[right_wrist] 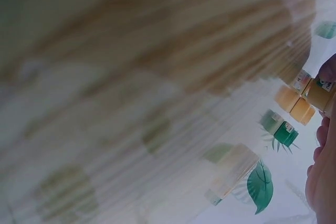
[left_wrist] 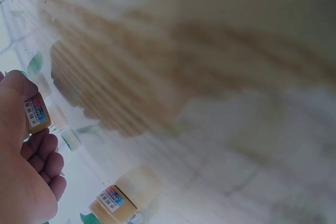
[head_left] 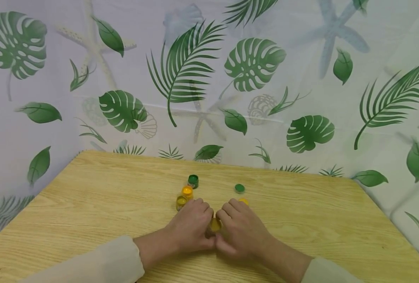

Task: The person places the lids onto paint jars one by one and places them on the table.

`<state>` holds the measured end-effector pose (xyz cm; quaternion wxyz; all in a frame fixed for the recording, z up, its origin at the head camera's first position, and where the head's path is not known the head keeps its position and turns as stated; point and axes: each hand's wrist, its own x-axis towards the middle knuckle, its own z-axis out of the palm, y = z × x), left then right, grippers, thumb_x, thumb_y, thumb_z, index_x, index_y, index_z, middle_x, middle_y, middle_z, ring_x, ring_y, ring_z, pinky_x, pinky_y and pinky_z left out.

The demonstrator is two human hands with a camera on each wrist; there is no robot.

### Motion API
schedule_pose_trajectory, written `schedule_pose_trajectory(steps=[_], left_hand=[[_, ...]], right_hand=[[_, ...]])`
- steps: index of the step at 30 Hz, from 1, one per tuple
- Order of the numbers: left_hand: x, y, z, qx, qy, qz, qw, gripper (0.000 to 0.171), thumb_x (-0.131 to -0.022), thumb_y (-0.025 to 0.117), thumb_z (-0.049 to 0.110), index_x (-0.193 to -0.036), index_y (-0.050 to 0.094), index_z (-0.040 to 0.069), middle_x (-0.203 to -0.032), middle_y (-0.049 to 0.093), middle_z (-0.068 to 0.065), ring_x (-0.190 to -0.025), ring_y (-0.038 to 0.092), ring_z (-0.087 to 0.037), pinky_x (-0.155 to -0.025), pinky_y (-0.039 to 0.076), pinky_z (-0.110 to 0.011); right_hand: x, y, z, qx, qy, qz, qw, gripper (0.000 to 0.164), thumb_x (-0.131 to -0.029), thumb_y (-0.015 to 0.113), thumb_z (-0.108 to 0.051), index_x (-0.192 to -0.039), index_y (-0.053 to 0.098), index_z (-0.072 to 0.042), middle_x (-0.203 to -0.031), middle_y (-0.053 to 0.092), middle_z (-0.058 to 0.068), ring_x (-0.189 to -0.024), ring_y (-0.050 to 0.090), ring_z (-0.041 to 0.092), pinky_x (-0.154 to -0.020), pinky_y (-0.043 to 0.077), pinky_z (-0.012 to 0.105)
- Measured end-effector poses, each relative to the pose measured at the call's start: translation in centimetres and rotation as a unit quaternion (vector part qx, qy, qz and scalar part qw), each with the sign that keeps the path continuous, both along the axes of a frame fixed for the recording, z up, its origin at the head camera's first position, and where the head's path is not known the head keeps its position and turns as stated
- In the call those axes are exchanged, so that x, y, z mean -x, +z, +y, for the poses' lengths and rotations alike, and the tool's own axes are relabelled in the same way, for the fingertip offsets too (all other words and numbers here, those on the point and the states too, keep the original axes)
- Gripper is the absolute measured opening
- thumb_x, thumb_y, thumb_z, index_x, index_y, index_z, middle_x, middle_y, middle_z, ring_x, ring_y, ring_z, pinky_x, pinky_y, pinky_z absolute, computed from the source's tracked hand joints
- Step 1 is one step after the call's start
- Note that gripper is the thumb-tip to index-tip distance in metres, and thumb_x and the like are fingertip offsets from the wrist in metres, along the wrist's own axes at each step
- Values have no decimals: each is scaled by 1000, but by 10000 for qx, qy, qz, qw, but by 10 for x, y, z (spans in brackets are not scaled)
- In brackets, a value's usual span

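Between both hands is a small ochre paint jar, held just above or on the table; the head view cannot settle which. My left hand pinches it from the left with thumb and fingers. From the right, my right hand grips the same jar, fingers curled. In the left wrist view the jar shows a white, red and blue label beside the left hand. The right wrist view has only part of the right hand at its edge, by the jar.
Beyond the left hand stand three small jars: olive-yellow, orange-yellow and green. A green lid and a partly hidden yellow lid lie beyond the right hand. A leaf-print cloth hangs behind the wooden table.
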<state>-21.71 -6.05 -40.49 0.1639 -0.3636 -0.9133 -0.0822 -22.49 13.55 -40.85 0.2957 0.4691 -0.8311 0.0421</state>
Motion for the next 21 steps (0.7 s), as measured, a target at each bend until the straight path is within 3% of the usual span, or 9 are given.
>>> schedule_pose_trajectory(steps=[21], left_hand=[[-2,-3,0,113,18,106,9999,38,-77,72,50,-71,53,18,-67,42,10,-66,36,-7,-64,29,-21]], right_hand=[[0,-5,0,-54,-252,105,9996,28,-78,60,-43,-76,53,-16,-72,44,-6,-71,40,13,-65,35,28]])
